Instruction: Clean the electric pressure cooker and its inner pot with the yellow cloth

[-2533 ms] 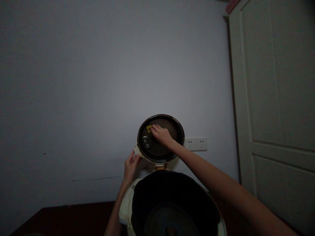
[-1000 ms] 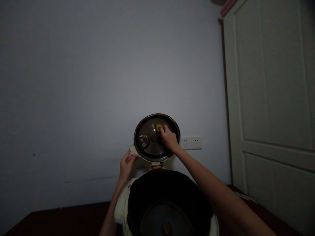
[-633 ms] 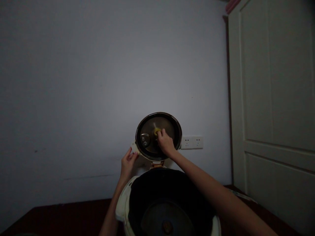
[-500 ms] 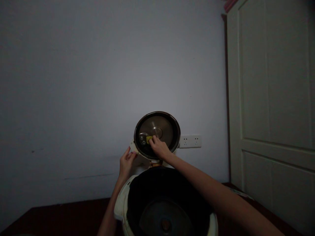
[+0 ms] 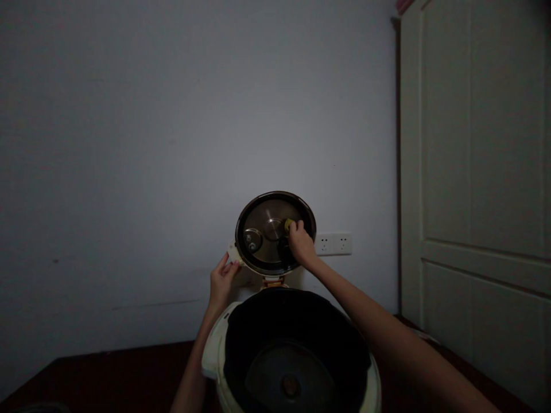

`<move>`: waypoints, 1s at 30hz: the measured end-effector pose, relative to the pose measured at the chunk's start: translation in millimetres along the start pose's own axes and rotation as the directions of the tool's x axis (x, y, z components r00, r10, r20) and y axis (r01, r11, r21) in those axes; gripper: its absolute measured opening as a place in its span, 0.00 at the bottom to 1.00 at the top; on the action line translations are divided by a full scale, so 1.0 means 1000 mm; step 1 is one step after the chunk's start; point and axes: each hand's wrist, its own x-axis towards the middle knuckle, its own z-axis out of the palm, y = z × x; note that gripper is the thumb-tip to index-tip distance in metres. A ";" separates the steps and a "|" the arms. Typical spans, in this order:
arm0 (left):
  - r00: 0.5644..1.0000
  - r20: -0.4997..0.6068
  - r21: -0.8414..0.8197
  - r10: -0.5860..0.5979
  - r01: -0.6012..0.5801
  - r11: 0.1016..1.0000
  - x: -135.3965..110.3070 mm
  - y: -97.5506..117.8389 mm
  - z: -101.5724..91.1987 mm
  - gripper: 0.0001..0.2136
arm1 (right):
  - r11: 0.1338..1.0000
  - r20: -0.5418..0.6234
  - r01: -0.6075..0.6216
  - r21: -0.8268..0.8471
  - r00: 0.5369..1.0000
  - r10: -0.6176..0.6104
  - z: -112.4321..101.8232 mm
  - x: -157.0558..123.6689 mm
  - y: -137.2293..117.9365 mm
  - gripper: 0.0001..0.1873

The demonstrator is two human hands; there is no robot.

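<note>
Pale wall (image 5: 129, 143) extends above and beside the open lid (image 5: 262, 213). Left hand (image 5: 222, 281) grips the lid's edge tab (image 5: 233, 252); right hand (image 5: 301, 244) pinches a yellow item (image 5: 288, 224) inside the rim (image 5: 310, 213).

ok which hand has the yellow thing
The right hand: it pinches the yellow thing at the raised lid's inner side. The left hand instead grips the white tab on the lid's edge.

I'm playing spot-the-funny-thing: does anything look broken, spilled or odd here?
Two things: a dark streak on the paler wall, left of the open cooker, and a round brownish spot in the middle of its darker floor. I can't tell if it's dirt or a part. No spill shows.
</note>
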 end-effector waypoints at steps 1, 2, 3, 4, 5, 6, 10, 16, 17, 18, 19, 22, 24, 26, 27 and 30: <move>1.000 0.004 -0.003 0.004 -0.004 1.000 0.000 0.000 0.000 0.34 | 1.000 0.010 0.024 0.007 1.000 -0.024 0.001 -0.004 -0.007 0.15; 1.000 0.012 -0.006 0.010 -0.009 1.000 0.000 -0.001 -0.001 0.34 | 0.998 0.024 0.061 0.017 0.998 -0.061 0.001 -0.008 -0.015 0.15; 1.000 0.020 -0.008 0.017 -0.017 1.000 0.001 -0.001 -0.001 0.34 | 0.994 0.040 0.110 0.028 0.993 -0.111 0.002 -0.012 -0.025 0.15; 0.999 0.025 -0.008 0.024 -0.024 1.000 0.001 -0.002 -0.001 0.35 | 0.985 0.056 0.167 0.042 0.984 -0.170 0.002 -0.016 -0.034 0.14; 0.999 0.029 -0.004 0.028 -0.028 1.000 0.001 -0.002 -0.002 0.35 | 0.972 0.071 0.228 0.056 0.970 -0.231 0.002 -0.020 -0.043 0.14; 0.999 0.031 0.001 0.028 -0.028 1.000 0.001 -0.003 -0.002 0.35 | 0.956 0.081 0.284 0.071 0.954 -0.289 0.001 -0.022 -0.050 0.14; 0.999 0.027 0.004 0.028 -0.028 1.000 0.002 -0.002 -0.002 0.36 | 0.898 0.095 0.425 0.113 0.895 -0.436 -0.004 -0.023 -0.060 0.15; 1.000 0.001 -0.008 0.019 -0.019 1.000 0.002 -0.002 -0.001 0.33 | 0.805 0.165 0.593 0.037 0.791 -0.590 -0.010 -0.024 -0.029 0.14; 1.000 -0.008 -0.008 0.013 -0.013 1.000 0.002 -0.001 -0.001 0.33 | 0.817 0.176 0.577 0.015 0.803 -0.570 -0.011 -0.023 -0.023 0.14; 1.000 -0.012 -0.008 0.008 -0.008 1.000 0.002 -0.001 -0.001 0.32 | 0.837 0.179 0.547 -0.004 0.824 -0.537 -0.011 -0.021 -0.016 0.13; 1.000 -0.012 -0.008 0.005 -0.006 1.000 0.002 0.000 -0.001 0.32 | 0.861 0.173 0.508 -0.021 0.850 -0.497 -0.012 -0.018 -0.010 0.14; 1.000 0.004 -0.007 0.007 -0.007 1.000 0.000 0.002 0.000 0.31 | 0.929 0.123 0.365 -0.063 0.927 -0.355 -0.018 -0.005 0.007 0.17; 1.000 0.012 -0.003 0.007 -0.007 1.000 -0.001 0.004 0.000 0.31 | 0.959 0.075 0.268 -0.087 0.962 -0.262 -0.023 0.007 0.016 0.18; 1.000 0.012 -0.002 0.005 -0.005 1.000 -0.001 0.004 0.000 0.31 | 0.979 0.000 0.185 -0.084 0.983 -0.185 -0.030 0.019 0.019 0.19; 1.000 0.010 -0.006 0.004 -0.004 1.000 -0.001 0.004 0.000 0.31 | 0.985 -0.038 0.157 -0.075 0.986 -0.160 -0.033 0.025 0.019 0.20; 1.000 0.008 -0.020 0.005 -0.005 1.000 0.000 0.001 -0.001 0.31 | 0.985 -0.109 0.171 -0.029 0.979 -0.173 -0.042 0.037 0.005 0.20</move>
